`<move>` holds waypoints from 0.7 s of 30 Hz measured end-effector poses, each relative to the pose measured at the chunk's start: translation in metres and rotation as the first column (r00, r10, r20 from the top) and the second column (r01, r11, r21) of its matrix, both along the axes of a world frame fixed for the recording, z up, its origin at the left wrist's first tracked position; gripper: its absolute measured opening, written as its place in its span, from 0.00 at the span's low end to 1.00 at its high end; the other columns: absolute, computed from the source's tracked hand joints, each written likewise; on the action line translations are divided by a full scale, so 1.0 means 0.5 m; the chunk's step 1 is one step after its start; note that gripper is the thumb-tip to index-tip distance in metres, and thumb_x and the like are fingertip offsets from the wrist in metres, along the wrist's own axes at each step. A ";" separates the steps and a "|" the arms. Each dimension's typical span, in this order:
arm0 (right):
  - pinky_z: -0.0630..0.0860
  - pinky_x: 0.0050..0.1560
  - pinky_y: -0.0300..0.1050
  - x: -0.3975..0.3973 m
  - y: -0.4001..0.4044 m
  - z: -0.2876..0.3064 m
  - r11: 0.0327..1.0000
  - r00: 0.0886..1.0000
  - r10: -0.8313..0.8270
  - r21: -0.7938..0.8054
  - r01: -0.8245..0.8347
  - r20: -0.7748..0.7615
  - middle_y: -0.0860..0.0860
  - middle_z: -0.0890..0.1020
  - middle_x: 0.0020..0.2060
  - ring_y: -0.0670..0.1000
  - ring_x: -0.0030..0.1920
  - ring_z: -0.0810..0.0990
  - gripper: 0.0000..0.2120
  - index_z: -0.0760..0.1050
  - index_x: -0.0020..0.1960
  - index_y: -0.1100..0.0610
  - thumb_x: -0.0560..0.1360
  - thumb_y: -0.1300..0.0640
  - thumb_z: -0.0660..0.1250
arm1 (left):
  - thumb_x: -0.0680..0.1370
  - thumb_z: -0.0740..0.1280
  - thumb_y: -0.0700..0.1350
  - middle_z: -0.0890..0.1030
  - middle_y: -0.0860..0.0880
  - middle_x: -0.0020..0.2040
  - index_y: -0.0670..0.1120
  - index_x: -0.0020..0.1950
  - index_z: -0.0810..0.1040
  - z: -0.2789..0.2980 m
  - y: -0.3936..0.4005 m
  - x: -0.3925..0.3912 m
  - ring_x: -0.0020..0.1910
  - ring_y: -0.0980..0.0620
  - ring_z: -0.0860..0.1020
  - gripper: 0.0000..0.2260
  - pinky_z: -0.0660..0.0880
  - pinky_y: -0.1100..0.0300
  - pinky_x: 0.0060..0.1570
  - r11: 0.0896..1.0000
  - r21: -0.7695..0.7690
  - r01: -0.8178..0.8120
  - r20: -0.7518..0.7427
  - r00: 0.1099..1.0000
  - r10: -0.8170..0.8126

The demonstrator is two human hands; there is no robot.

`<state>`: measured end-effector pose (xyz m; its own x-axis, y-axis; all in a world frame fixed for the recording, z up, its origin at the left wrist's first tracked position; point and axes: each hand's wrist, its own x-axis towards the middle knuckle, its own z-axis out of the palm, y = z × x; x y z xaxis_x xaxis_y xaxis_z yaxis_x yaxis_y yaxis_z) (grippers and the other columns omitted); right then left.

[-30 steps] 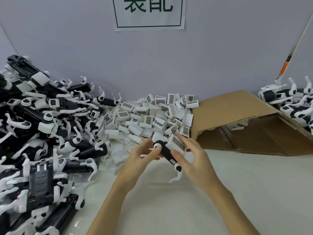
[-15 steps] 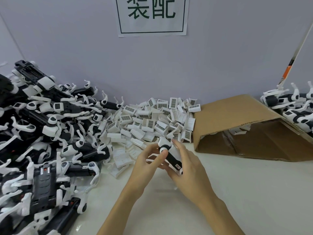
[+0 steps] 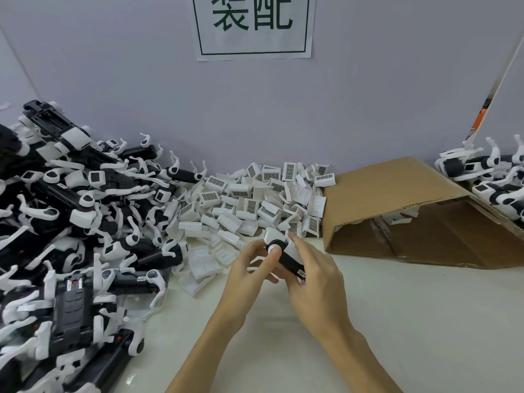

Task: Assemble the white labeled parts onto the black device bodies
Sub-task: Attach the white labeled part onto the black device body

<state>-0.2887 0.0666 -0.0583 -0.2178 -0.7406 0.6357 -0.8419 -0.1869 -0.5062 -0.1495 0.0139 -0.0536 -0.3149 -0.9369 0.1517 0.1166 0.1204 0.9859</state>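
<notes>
Both hands pinch one black device body [image 3: 289,262] — left hand [image 3: 247,275] steadying, right hand [image 3: 313,275] seating its white part [image 3: 272,236] (likely nearly home).

The black device body [image 3: 289,260] looks like matt plastic with a smooth white plastic ring at its end. The white labeled parts [image 3: 255,199] are smooth plastic carrying printed paper barcode stickers. The box [image 3: 397,191] is brown corrugated cardboard, dull and slightly creased. The table [image 3: 411,321] is pale, smooth and faintly glossy. The sign [image 3: 253,26] is white paper on a matt wall [image 3: 113,66]
</notes>
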 end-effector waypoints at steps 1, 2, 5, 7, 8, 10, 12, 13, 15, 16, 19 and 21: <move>0.80 0.55 0.50 -0.001 -0.001 -0.001 1.000 1.000 -0.002 0.003 0.002 -0.005 0.48 0.85 0.60 0.56 0.56 0.84 0.27 0.76 0.73 0.56 0.77 0.47 0.70 | 0.78 0.71 0.61 0.83 0.49 0.49 0.46 0.61 0.81 0.001 0.000 0.001 0.45 0.49 0.84 0.21 0.80 0.61 0.49 1.000 -0.005 0.001 0.001 1.000 -0.001; 0.80 0.54 0.50 -0.003 -0.003 -0.003 1.000 1.000 -0.005 0.007 0.006 -0.012 0.48 0.85 0.60 0.56 0.56 0.84 0.26 0.77 0.73 0.55 0.77 0.50 0.74 | 0.78 0.71 0.60 0.83 0.49 0.49 0.45 0.61 0.81 0.000 0.000 0.001 0.45 0.49 0.84 0.20 0.80 0.60 0.48 1.000 -0.012 0.002 0.006 1.000 -0.002; 0.80 0.57 0.50 -0.010 -0.005 -0.011 1.000 0.999 0.013 0.018 -0.013 -0.029 0.47 0.84 0.61 0.55 0.58 0.83 0.28 0.76 0.74 0.54 0.75 0.57 0.78 | 0.80 0.71 0.58 0.84 0.46 0.49 0.44 0.62 0.80 -0.005 0.000 0.001 0.46 0.44 0.86 0.20 0.82 0.56 0.48 0.999 -0.040 0.013 0.033 0.999 -0.012; 0.80 0.59 0.50 -0.016 -0.006 -0.016 0.999 0.999 0.044 0.031 -0.043 -0.020 0.47 0.83 0.62 0.54 0.61 0.81 0.28 0.74 0.75 0.53 0.77 0.57 0.77 | 0.79 0.72 0.60 0.83 0.45 0.50 0.44 0.64 0.80 -0.006 0.002 0.000 0.46 0.42 0.86 0.23 0.82 0.55 0.47 0.999 -0.046 0.013 0.042 0.999 -0.011; 0.80 0.60 0.50 -0.018 -0.005 -0.018 0.998 0.998 0.053 0.036 -0.053 -0.015 0.48 0.82 0.63 0.53 0.62 0.80 0.28 0.73 0.75 0.53 0.77 0.56 0.76 | 0.77 0.72 0.62 0.83 0.46 0.51 0.44 0.64 0.80 -0.006 0.002 -0.002 0.46 0.43 0.86 0.25 0.82 0.55 0.47 0.999 -0.050 0.010 0.043 0.999 -0.007; 0.79 0.62 0.49 -0.018 -0.006 -0.019 0.998 0.998 0.059 0.025 -0.058 -0.017 0.48 0.81 0.64 0.52 0.64 0.79 0.28 0.72 0.75 0.53 0.78 0.56 0.76 | 0.75 0.72 0.64 0.83 0.48 0.51 0.46 0.64 0.80 -0.006 0.002 -0.004 0.45 0.45 0.86 0.27 0.81 0.56 0.46 0.998 -0.064 0.003 0.056 0.998 0.001; 0.78 0.65 0.50 -0.014 -0.007 -0.021 0.998 0.997 0.068 0.001 -0.068 -0.027 0.48 0.79 0.67 0.52 0.66 0.78 0.28 0.72 0.75 0.54 0.77 0.57 0.76 | 0.75 0.72 0.63 0.83 0.49 0.51 0.47 0.65 0.80 -0.008 -0.001 -0.004 0.44 0.46 0.86 0.26 0.81 0.57 0.45 0.997 -0.082 0.008 0.074 0.997 -0.002; 0.78 0.66 0.50 -0.012 -0.007 -0.022 0.997 0.997 0.072 -0.002 -0.072 -0.028 0.49 0.79 0.68 0.52 0.67 0.78 0.28 0.72 0.75 0.54 0.77 0.58 0.76 | 0.76 0.72 0.62 0.83 0.50 0.51 0.47 0.65 0.80 -0.010 -0.001 -0.004 0.44 0.46 0.86 0.24 0.81 0.58 0.45 0.996 -0.089 0.009 0.082 0.997 -0.001; 0.79 0.64 0.50 -0.009 -0.009 -0.023 0.998 0.998 0.067 0.012 -0.067 -0.019 0.49 0.80 0.66 0.53 0.65 0.79 0.29 0.72 0.76 0.54 0.77 0.58 0.77 | 0.78 0.72 0.58 0.83 0.50 0.50 0.47 0.65 0.80 -0.011 -0.002 -0.004 0.44 0.46 0.85 0.21 0.81 0.58 0.45 0.996 -0.087 0.000 0.082 0.997 0.007; 0.80 0.62 0.50 -0.008 -0.010 -0.023 0.998 0.998 0.063 0.022 -0.062 -0.014 0.49 0.81 0.65 0.54 0.63 0.80 0.29 0.72 0.76 0.54 0.77 0.59 0.77 | 0.78 0.72 0.58 0.83 0.50 0.50 0.46 0.65 0.80 -0.012 -0.002 -0.003 0.43 0.46 0.85 0.21 0.81 0.57 0.44 0.997 -0.080 -0.008 0.075 0.997 0.014; 0.81 0.59 0.51 -0.006 -0.012 -0.022 0.998 0.998 0.054 0.024 -0.053 -0.033 0.50 0.83 0.63 0.56 0.61 0.82 0.28 0.73 0.75 0.55 0.77 0.59 0.76 | 0.78 0.71 0.58 0.83 0.49 0.50 0.45 0.65 0.79 -0.011 -0.002 -0.005 0.42 0.45 0.85 0.22 0.81 0.55 0.45 0.997 -0.076 -0.019 0.060 0.998 0.023; 0.81 0.57 0.51 -0.004 -0.013 -0.019 0.999 0.998 0.041 0.017 -0.041 -0.045 0.50 0.84 0.62 0.56 0.60 0.83 0.27 0.74 0.74 0.56 0.77 0.60 0.76 | 0.78 0.72 0.59 0.83 0.48 0.51 0.45 0.64 0.80 -0.013 -0.003 -0.006 0.43 0.44 0.85 0.22 0.81 0.54 0.45 0.997 -0.074 -0.025 0.032 0.999 0.027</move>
<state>-0.2910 0.0599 -0.0680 -0.1586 -0.7587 0.6318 -0.8557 -0.2137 -0.4713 -0.1526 0.0124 -0.0601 -0.2965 -0.9314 0.2110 0.0805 0.1958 0.9773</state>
